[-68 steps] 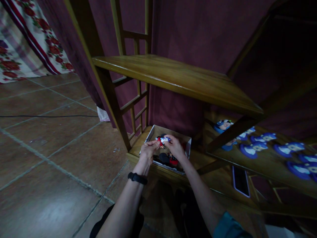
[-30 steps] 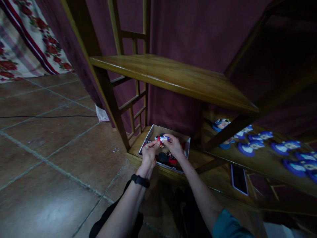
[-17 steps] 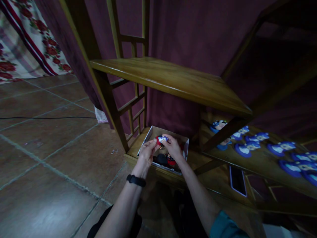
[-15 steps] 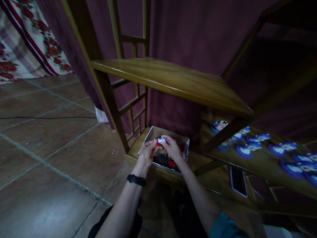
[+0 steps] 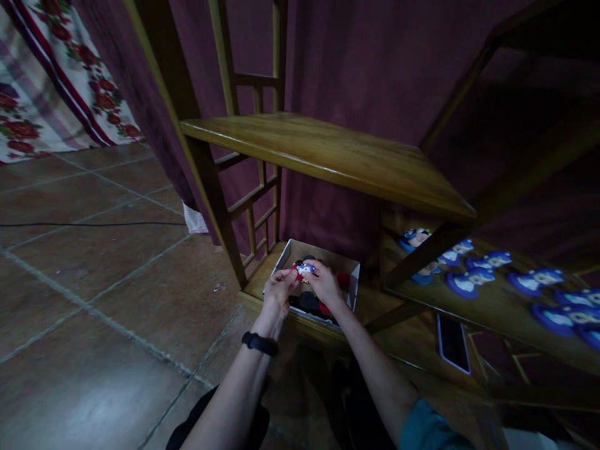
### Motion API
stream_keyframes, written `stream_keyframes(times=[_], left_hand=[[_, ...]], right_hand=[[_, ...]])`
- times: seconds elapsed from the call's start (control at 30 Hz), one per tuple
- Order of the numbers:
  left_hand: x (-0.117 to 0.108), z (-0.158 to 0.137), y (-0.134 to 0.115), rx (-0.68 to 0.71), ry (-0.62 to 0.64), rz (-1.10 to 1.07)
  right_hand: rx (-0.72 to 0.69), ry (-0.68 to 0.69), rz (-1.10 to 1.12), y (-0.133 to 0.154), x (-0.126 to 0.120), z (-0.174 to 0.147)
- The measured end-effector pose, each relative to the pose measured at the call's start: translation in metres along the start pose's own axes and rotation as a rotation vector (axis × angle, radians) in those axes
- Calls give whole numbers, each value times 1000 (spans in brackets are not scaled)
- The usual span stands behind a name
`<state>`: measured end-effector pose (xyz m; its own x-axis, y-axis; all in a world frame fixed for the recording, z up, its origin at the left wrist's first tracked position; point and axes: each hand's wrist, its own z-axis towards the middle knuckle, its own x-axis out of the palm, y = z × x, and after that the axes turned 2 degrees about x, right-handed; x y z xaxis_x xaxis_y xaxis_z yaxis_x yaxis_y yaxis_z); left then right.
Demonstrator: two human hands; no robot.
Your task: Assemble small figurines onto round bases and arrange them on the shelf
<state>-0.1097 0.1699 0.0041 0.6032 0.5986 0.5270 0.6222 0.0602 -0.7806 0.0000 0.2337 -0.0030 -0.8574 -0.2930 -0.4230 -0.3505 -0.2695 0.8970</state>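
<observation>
Over an open cardboard box (image 5: 287, 255) I hold a small figurine (image 5: 304, 269) with a blue-and-white top and a red part at its left end. The fingers of my left hand (image 5: 278, 289) pinch its red end. From the other side, my right hand (image 5: 325, 284) has its fingers closed on the blue end. Both hands partly cover the figurine. Inside the box, beneath my hands, lie dark round pieces (image 5: 309, 301) and some red ones (image 5: 344, 279), too dim to make out fully.
The box stands on the low shelf of a wooden rack, under a higher wooden shelf (image 5: 323, 150). Several blue-and-white figurines on round bases (image 5: 469, 281) stand on a shelf to the right. A phone (image 5: 454, 344) lies below them. A thin cable (image 5: 94, 224) crosses the tiled floor.
My hands keep hold of the figurine and have turned it slightly, a little lower over the box. The whole view has shifted slightly.
</observation>
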Motion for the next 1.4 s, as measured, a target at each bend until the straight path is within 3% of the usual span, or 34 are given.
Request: stream_keyframes(times=[0.3, 0.57, 0.87, 1.07, 1.4], left_hand=[[-1, 6, -10, -97, 78, -43], [-4, 14, -11, -226, 87, -109], [-1, 12, -13, -144, 157, -123], [4, 7, -10, -10, 100, -68], [5, 5, -4, 61, 89, -22]], right_hand=[[-47, 35, 169, 4, 0, -1], [9, 96, 186, -19, 3, 7], [-2, 101, 273, -13, 3, 6], [-7, 133, 292, -10, 3, 6], [28, 151, 315, -10, 2, 5]])
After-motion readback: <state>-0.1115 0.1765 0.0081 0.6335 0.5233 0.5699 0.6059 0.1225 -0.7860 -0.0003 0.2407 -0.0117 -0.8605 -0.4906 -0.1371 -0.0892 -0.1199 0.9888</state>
